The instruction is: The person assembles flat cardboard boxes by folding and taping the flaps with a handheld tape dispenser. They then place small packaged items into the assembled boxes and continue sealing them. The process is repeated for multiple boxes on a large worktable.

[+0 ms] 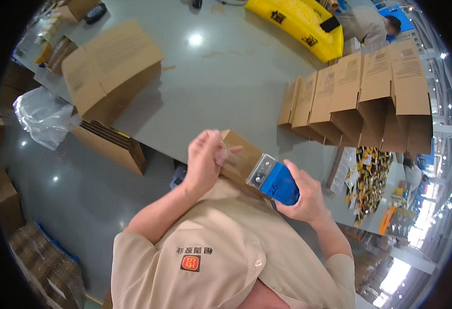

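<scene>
My right hand (306, 193) is closed around a blue hand-held tape dispenser (282, 184), gripping it by its sides. Its clear and metal front end points toward my left hand (204, 157), over a brown cardboard box (249, 147) at the table's near edge, close to my body. A strip of clear tape (233, 164) stretches from the dispenser to my left hand. The left fingers are pinched together at the strip's end and slightly blurred. My hands and the dispenser cover part of the box.
Open-topped cardboard boxes (347, 82) stand in a row at the right of the grey table (210, 77). A large carton (110, 64) lies at the left, above flattened cardboard (113, 147). A yellow tray (300, 23) sits far back near another person (365, 26). Small packets (370, 177) lie at right.
</scene>
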The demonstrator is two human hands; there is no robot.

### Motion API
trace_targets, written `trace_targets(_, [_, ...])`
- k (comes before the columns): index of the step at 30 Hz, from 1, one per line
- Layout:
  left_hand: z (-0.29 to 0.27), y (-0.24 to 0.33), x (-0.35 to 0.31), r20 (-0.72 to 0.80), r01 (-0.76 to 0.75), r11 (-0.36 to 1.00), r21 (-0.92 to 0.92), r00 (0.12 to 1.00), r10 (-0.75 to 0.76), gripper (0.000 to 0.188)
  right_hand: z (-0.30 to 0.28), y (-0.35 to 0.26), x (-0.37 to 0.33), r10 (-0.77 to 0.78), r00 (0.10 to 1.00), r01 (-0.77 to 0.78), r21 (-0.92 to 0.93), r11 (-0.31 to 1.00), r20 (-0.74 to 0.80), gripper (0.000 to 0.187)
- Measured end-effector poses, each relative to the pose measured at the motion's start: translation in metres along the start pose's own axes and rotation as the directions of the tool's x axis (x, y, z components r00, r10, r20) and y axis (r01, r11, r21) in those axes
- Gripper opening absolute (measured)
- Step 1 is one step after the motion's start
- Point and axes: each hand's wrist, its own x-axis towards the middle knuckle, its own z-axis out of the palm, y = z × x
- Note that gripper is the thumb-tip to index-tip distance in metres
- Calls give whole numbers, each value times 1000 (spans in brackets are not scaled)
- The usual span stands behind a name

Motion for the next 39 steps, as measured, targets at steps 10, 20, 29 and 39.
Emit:
trace_targets(10, [-31,13,30,-28,-224,867,445,964,263,41,3,-19,36,195,961,-167,-148,975,197,86])
trace_targets(20, [-80,-5,62,-55,-76,694,716,985,164,46,4,-15,27,215,956,-179,-183,967,198,89])
trace_targets(29, [-71,-7,66,21,-40,397,917,998,52,44,63,106,-84,236,966,-229,-81,970,105,91])
trace_targets(39, [-66,4,82,12,-32,-155,987,992,-124,46,69,95,-5,479,652,-421,-245,874,588,49])
